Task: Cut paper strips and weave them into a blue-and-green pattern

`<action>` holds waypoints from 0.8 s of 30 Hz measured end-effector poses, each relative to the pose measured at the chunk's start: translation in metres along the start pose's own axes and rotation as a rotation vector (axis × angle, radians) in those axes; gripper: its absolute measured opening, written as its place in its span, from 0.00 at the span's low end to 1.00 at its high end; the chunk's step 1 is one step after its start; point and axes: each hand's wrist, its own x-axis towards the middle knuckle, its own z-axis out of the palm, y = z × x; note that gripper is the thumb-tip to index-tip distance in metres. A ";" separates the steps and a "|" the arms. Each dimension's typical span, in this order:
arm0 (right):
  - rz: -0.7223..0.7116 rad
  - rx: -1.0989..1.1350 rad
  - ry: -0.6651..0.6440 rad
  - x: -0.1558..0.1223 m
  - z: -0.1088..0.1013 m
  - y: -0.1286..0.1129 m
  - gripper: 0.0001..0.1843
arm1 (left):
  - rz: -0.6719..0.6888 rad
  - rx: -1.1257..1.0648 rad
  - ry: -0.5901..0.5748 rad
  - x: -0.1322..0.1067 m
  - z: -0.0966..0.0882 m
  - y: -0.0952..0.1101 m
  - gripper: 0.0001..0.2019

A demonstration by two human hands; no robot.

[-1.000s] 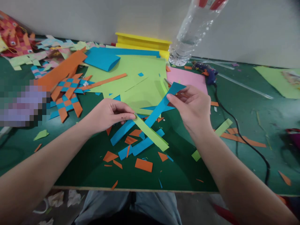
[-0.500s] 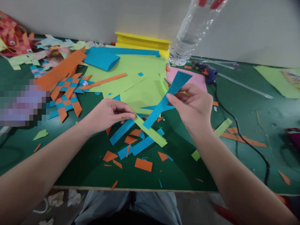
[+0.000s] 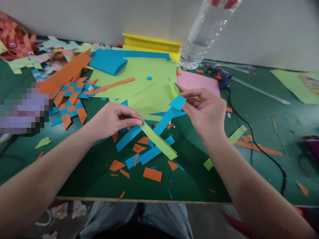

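Note:
My left hand (image 3: 116, 120) pinches one end of a light green paper strip (image 3: 159, 141), doubled over, which slants down to the right above the table. The fingers of my right hand (image 3: 205, 111) are closed on the upper end of a blue paper strip (image 3: 164, 120). That end shows a broad blue flap, and the lower part runs down-left behind the green strip. Below lie more blue strips (image 3: 156, 152) and an orange paper rectangle (image 3: 152, 174). A green sheet (image 3: 139, 89) spreads out beyond both hands.
Woven orange-and-blue paper pieces (image 3: 72, 94) lie at the left. A clear plastic bottle (image 3: 201, 39) stands at the back. A dark blue glue gun (image 3: 221, 78) with a black cord (image 3: 245, 127) is on the right. Paper scraps dot the green table (image 3: 189, 182).
The blue strip in my right hand has gone from lying in front of the green strip to behind it, and its upper end has turned lower. My left hand has hardly moved.

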 end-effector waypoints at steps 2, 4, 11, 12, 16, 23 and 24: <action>-0.004 0.010 -0.006 0.000 0.000 -0.001 0.09 | 0.013 -0.002 -0.003 0.000 -0.001 0.001 0.09; -0.002 0.015 -0.008 0.000 0.000 -0.001 0.09 | 0.019 0.005 -0.006 -0.001 -0.001 0.001 0.09; 0.004 0.014 0.027 0.001 0.000 -0.001 0.09 | 0.000 0.014 -0.021 0.000 -0.002 -0.004 0.10; 0.006 0.008 0.038 0.002 -0.001 -0.001 0.08 | -0.008 0.016 -0.021 0.000 -0.001 -0.004 0.11; 0.044 0.011 0.048 0.003 -0.002 -0.001 0.08 | -0.024 0.030 -0.024 0.001 -0.001 -0.004 0.10; 0.029 -0.003 0.017 0.001 -0.001 0.000 0.10 | -0.007 0.017 -0.030 0.001 -0.002 -0.007 0.10; 0.033 0.000 0.016 0.001 0.000 0.000 0.10 | -0.008 0.015 -0.030 0.001 -0.002 -0.007 0.11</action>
